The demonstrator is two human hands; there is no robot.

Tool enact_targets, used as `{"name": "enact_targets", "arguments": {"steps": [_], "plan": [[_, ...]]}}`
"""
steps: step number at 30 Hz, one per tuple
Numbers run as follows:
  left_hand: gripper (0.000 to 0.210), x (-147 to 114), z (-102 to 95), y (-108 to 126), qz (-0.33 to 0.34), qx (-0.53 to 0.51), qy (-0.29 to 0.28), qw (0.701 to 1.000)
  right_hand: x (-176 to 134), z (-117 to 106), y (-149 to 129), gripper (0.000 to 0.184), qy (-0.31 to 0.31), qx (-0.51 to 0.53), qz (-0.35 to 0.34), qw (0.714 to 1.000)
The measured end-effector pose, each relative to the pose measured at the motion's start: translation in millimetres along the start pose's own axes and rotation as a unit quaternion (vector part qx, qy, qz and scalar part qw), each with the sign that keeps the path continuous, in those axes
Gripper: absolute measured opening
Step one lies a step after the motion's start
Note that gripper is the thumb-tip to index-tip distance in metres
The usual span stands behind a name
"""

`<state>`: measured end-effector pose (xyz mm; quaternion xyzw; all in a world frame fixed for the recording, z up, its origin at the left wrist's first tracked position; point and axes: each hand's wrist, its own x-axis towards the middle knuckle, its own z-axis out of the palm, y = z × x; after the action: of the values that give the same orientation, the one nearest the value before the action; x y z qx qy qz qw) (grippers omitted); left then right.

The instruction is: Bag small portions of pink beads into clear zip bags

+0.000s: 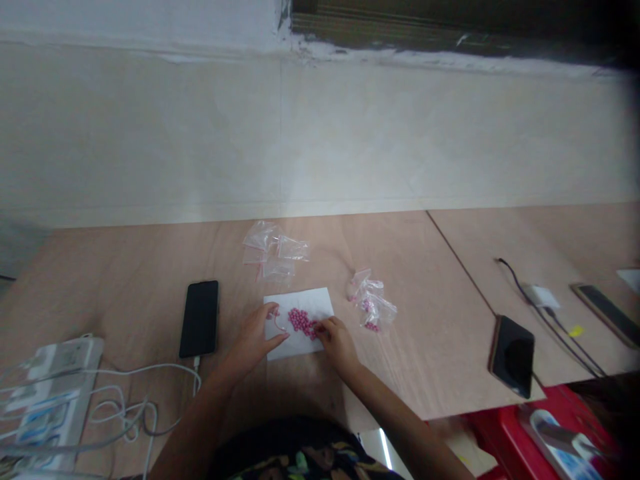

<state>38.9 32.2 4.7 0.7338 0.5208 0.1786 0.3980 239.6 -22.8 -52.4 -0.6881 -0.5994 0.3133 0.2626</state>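
Note:
A heap of small round pink beads [300,321] lies on a white sheet of paper [293,351]. At the sheet's left side, my left hand [256,335] has thumb and forefinger apart around what looks like a small clear zip bag [278,323], its pinkish rim curving between them. My right hand [336,340] pinches at the right edge of the heap; the beads at its fingertips are partly covered. Right of the sheet lie several clear zip bags [374,307] with pink beads inside. Flat clear bags [274,250] lie beyond the sheet.
On the left are a black phone [199,319] on a white cable and a white power strip [83,370] with tangled cords. Two more phones, one dark [513,357] and one farther right [607,313], lie near a charger [543,295]. A red stool [520,427] stands below the table edge.

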Motion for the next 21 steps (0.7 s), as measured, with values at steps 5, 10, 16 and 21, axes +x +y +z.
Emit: {"name": "enact_targets", "arguments": {"steps": [5, 10, 16, 21], "plan": [[0.050, 1, 1.3, -3, 0.003, 0.003, -0.001, 1.000, 0, 3, 0, 0.015, 0.031, -0.008, 0.025, 0.999], [0.050, 1, 1.9, -3, 0.003, -0.002, 0.009, 1.000, 5, 1, -1, 0.014, 0.064, -0.027, 0.047, 0.996], [0.050, -1, 0.2, 0, -0.002, 0.000, 0.002, 1.000, 10, -2, 4, 0.009, 0.052, -0.042, 0.021, 0.998], [0.049, 0, 0.4, 1, 0.002, 0.003, 0.011, 1.000, 9, -11, -6, 0.008, 0.084, 0.004, 0.027, 0.996]]}}
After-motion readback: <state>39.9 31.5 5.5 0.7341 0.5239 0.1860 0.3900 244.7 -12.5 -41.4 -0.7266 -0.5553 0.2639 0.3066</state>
